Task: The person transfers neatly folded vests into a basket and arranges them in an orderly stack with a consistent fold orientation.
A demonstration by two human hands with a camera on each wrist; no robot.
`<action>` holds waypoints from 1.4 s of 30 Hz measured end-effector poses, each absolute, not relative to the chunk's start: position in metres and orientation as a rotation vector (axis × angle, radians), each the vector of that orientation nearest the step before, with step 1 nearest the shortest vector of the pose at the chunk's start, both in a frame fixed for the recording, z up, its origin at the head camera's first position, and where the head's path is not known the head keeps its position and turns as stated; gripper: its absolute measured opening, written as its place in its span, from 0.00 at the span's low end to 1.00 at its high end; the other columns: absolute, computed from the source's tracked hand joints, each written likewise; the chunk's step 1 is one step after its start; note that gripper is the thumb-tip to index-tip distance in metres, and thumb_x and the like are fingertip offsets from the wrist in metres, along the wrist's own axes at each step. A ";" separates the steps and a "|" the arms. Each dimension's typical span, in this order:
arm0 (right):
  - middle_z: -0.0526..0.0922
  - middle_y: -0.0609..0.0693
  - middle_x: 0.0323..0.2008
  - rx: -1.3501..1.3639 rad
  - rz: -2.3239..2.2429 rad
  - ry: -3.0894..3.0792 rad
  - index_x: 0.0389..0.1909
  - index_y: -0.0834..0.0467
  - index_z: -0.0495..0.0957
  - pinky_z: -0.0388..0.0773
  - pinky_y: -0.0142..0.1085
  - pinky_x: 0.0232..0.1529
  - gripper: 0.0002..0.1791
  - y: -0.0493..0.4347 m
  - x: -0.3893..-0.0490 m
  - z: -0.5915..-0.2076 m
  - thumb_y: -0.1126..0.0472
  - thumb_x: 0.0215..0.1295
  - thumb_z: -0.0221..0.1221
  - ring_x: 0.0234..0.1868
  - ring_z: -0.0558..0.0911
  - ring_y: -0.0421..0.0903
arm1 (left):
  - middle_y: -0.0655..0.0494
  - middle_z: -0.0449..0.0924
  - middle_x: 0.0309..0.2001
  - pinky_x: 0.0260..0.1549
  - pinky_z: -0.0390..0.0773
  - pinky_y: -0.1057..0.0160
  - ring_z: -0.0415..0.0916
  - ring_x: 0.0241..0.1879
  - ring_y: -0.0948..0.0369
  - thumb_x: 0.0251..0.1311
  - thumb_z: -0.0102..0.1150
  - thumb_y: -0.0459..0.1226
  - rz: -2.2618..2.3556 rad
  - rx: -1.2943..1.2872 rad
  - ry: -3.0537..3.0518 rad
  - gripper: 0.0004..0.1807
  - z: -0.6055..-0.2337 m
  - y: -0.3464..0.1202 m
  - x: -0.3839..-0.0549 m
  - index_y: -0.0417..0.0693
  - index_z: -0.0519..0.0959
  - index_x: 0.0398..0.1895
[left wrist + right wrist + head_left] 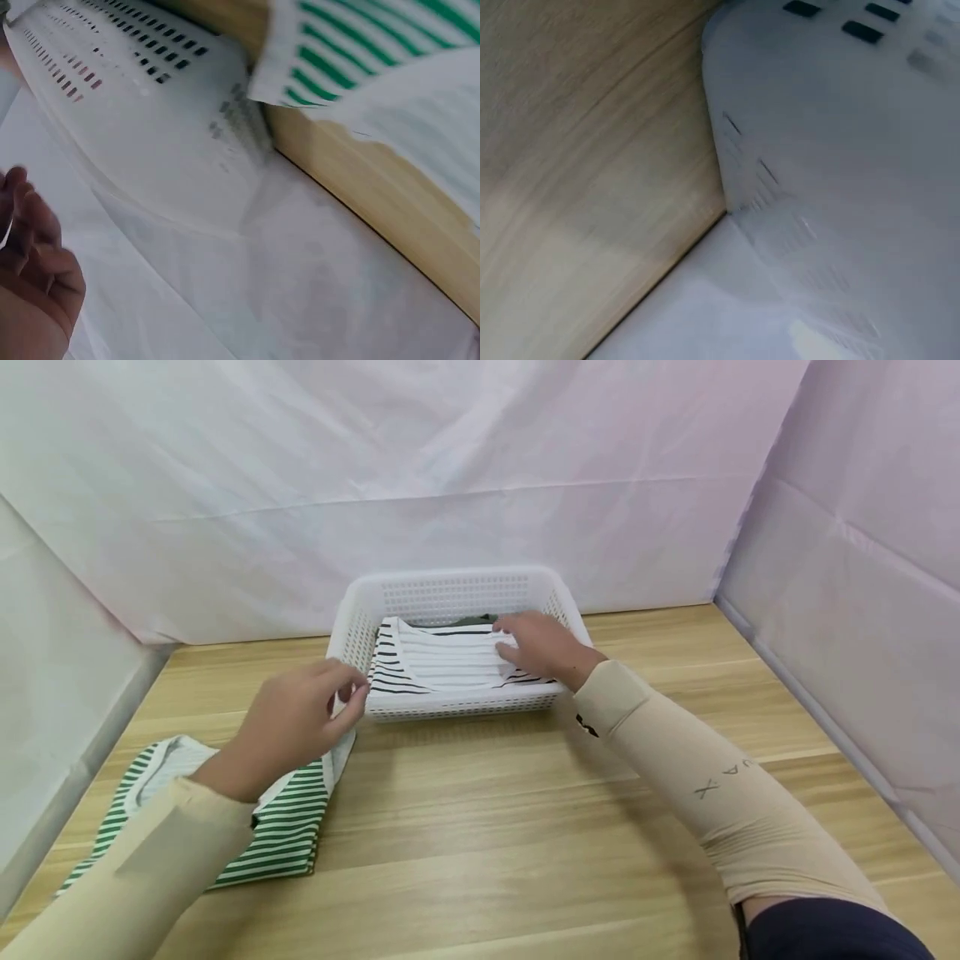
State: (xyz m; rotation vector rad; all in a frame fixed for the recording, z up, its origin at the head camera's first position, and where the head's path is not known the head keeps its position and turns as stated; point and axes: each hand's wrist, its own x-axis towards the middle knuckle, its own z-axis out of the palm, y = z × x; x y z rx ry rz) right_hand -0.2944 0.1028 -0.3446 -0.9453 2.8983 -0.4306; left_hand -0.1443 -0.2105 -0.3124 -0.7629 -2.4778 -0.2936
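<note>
A white plastic basket [450, 578] with perforated walls stands at the back of the table. Inside it lies a folded white shirt with black stripes [442, 660], over a dark green cloth [477, 620]. My right hand [546, 647] is over the right part of this shirt, fingers relaxed; contact is unclear. At the basket's front left corner hovers my left hand [296, 714], fingers loosely bent and nothing between them. Below and behind it on the table is a folded green-and-white striped shirt [281, 835], partly hidden by the forearm. The right wrist view shows the basket wall [817, 112] but no hand.
The wooden table [510, 827] extends in front of the basket. A white cloth backdrop [450, 460] hangs close behind the basket. Side panels [862, 568] border the table at left and right.
</note>
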 end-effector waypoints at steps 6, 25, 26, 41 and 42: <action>0.86 0.52 0.46 -1.035 -0.727 3.166 0.52 0.58 0.81 0.75 0.47 0.53 0.15 0.099 -0.281 -0.335 0.59 0.72 0.51 0.48 0.81 0.53 | 0.66 0.74 0.24 0.19 0.65 0.67 0.63 0.19 0.69 0.57 0.68 0.40 -0.167 -0.743 -2.842 0.04 -0.320 -0.248 -0.115 0.56 0.81 0.30; 0.84 0.53 0.32 -1.665 -1.408 3.217 0.32 0.61 0.82 0.74 0.43 0.47 0.10 0.092 -0.187 -0.333 0.72 0.59 0.53 0.38 0.78 0.52 | 0.57 0.70 0.25 0.20 0.74 0.64 0.69 0.23 0.63 0.53 0.74 0.47 -0.708 -0.460 -3.572 0.20 -0.355 -0.289 -0.112 0.50 0.74 0.37; 0.83 0.52 0.32 -1.680 -1.408 3.198 0.32 0.61 0.82 0.74 0.43 0.46 0.09 0.092 -0.184 -0.335 0.72 0.58 0.53 0.38 0.78 0.52 | 0.57 0.70 0.25 0.20 0.74 0.64 0.70 0.23 0.63 0.53 0.74 0.47 -0.715 -0.455 -3.573 0.19 -0.355 -0.286 -0.112 0.50 0.74 0.38; 0.83 0.45 0.31 -1.597 -1.172 2.993 0.32 0.56 0.82 0.79 0.33 0.38 0.07 0.098 -0.161 -0.365 0.68 0.61 0.57 0.35 0.80 0.40 | 0.64 0.68 0.21 0.24 0.65 0.67 0.63 0.22 0.68 0.56 0.72 0.49 -0.567 -0.776 -3.421 0.16 -0.362 -0.218 -0.097 0.54 0.74 0.33; 0.83 0.45 0.32 -1.559 -1.128 2.985 0.32 0.55 0.82 0.79 0.33 0.39 0.06 0.099 -0.161 -0.366 0.68 0.61 0.57 0.36 0.80 0.39 | 0.65 0.68 0.20 0.24 0.65 0.67 0.63 0.22 0.68 0.56 0.72 0.49 -0.561 -0.793 -3.409 0.15 -0.362 -0.213 -0.096 0.55 0.74 0.32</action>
